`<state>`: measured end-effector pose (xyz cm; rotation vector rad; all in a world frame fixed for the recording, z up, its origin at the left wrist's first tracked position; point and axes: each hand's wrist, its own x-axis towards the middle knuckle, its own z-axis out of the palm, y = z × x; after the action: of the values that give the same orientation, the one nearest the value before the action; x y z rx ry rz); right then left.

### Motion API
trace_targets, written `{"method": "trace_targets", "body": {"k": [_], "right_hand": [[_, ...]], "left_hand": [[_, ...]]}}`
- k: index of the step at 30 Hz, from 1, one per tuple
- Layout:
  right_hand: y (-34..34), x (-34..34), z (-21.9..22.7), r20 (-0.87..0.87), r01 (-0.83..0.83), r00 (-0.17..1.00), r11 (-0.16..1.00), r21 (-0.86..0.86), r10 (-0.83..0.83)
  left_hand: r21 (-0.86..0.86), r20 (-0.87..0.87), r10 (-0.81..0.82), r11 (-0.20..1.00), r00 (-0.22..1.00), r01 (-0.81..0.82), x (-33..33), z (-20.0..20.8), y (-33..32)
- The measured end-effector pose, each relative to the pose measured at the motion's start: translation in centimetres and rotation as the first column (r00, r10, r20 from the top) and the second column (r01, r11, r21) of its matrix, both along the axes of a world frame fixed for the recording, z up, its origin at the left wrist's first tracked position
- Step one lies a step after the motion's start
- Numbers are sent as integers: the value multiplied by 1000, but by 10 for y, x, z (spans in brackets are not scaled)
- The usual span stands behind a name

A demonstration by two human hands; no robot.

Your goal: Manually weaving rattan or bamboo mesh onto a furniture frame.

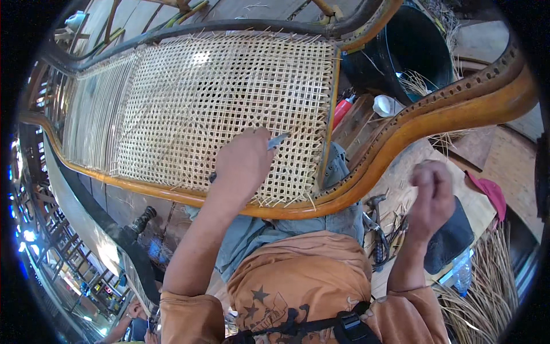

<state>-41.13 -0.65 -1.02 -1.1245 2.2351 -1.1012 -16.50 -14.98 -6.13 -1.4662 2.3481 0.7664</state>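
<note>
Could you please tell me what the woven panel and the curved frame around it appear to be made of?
The woven panel looks like pale natural cane: thin flat strands crossing in an open lattice, loose ends sticking out at the edge. The curved frame seems to be bent wood with a glossy orange-brown varnish; a row of small drilled holes runs along its dark inner edge.

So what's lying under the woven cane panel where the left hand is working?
Under the cane panel, the person's denim-clad lap shows below the orange frame rail. Through the weave itself, only dark gaps appear. The left hand, holding a small metal tool, covers part of the mesh.
</note>
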Motion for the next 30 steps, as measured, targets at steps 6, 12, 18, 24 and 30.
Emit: {"method": "trace_targets", "body": {"k": [6, 12, 18, 24, 30], "right_hand": [[-116, 52, -32, -181, -368, 892, 899, 239, 414], [-147, 37, -78, -93, -383, 827, 678, 627, 554], [-147, 34, -92, -185, -504, 722, 690, 520, 667], [-143, 36, -91, -148, -485, 769, 718, 500, 622], [-145, 29, -89, -92, -458, 771, 649, 607, 630]], "left_hand": [[-10, -111, 49, 999, 993, -50, 8, -11, 4], [180, -254, 227, 966, 940, -185, 12, -10, -2], [338, -333, 339, 914, 880, -224, 24, -25, -7], [324, -354, 270, 934, 895, -153, 29, -25, -9], [389, -256, 228, 914, 939, -116, 39, -21, -6]]}}
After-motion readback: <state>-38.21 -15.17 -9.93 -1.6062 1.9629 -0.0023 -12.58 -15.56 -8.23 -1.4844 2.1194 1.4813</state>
